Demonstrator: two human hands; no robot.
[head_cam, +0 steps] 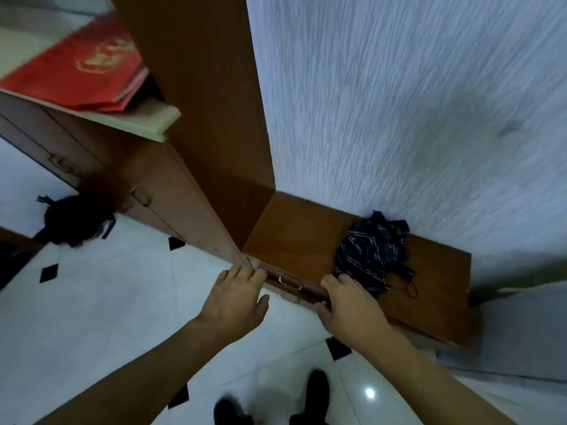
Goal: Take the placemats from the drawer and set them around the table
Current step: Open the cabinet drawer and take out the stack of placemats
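Observation:
A low brown wooden cabinet (435,302) stands against the wall, and its top drawer (288,285) has small metal handles on the front. A thin dark gap shows along the drawer's upper edge. My left hand (236,294) rests at the drawer's left end, fingers spread and fingertips touching the front, thumb free. My right hand (346,302) is curled over the drawer's top edge just right of the handles. No placemats are in sight, and the inside of the drawer is hidden.
A dark striped cloth (371,250) and a black cord (409,285) lie on the cabinet top. A tall wooden panel (199,96) rises on the left, beside a shelf holding a red bag (82,65). A black bag (76,219) sits on the white tiled floor (107,302).

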